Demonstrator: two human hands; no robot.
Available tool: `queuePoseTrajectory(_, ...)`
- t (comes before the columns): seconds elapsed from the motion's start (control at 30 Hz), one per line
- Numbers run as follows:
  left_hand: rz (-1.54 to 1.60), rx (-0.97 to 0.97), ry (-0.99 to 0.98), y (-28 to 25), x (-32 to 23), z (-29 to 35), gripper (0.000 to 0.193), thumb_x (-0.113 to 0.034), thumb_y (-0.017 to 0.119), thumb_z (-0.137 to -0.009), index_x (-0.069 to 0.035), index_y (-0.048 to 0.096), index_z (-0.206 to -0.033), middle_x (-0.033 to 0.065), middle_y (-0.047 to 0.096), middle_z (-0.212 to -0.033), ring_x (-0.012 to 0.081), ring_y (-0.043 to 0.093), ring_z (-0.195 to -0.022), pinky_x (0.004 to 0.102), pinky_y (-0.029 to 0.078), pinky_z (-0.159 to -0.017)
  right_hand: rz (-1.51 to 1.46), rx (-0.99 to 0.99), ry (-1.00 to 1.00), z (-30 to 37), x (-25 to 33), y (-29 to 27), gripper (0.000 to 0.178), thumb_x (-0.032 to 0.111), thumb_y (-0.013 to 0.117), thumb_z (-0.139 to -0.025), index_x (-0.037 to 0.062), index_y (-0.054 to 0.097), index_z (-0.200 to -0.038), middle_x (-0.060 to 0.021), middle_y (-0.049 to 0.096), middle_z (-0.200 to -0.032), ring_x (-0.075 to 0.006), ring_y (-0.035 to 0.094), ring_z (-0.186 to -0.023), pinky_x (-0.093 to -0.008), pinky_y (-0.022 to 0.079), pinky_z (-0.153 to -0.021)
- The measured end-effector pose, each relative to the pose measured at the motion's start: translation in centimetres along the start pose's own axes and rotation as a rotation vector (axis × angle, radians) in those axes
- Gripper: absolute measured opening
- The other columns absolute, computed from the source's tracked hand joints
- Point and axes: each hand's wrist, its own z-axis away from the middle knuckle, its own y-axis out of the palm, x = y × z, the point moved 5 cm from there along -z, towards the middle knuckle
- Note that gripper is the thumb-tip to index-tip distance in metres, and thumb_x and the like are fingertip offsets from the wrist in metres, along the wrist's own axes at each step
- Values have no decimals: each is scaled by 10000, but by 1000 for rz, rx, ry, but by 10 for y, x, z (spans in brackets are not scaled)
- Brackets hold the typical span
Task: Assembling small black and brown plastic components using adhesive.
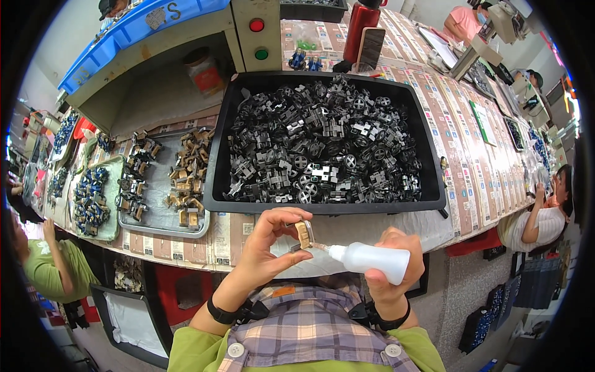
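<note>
Pinched between the thumb and fingers of my left hand (263,251) is a small tan block-like part (303,235) with a shiny metal edge. My right hand (400,273) is wrapped round a white squeeze bottle (378,261), tilted on its side. Its thin nozzle points left, its tip at or very near the tan part; contact cannot be told. Both hands are in front of a big black bin (328,208), full of small black and silver wheeled car-like pieces (322,149).
Left of the bin lies a grey metal tray (167,230) with tan parts (189,162) and dark pieces (135,177). Farther left, a pale tray (111,166) holds blue pieces (92,201). A red bottle (362,31) and a phone (370,48) stand behind the bin. Other people sit around.
</note>
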Motion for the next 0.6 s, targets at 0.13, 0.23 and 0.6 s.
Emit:
queuePoseTrajectory(0.13,10,-8,6,-2,0,0,518,5,703,-684,-76,399,-1095,123,460,-1162,143,498,-982,282,440,-805,-3,8,2,0,-1,0,424,309,742,-677,13,499,-861,-73,538,-712,-167,453,-452,-279,352,-418)
queuePoseTrajectory(0.23,12,-13,3,-2,1,1,521,7,703,-684,-76,397,-1097,124,460,-1161,142,500,-979,282,440,-805,-5,-7,24,-1,-2,0,421,299,740,-681,9,499,-867,-73,536,-706,-171,451,-448,-284,352,-418)
queuePoseTrajectory(0.6,51,-67,-79,-9,12,2,524,-18,735,-651,-83,419,-1065,119,494,-1126,155,502,-993,289,433,-819,-74,-704,314,-7,-26,-80,421,336,604,-769,-16,445,-936,-96,508,-805,-161,514,-633,-275,431,-512)
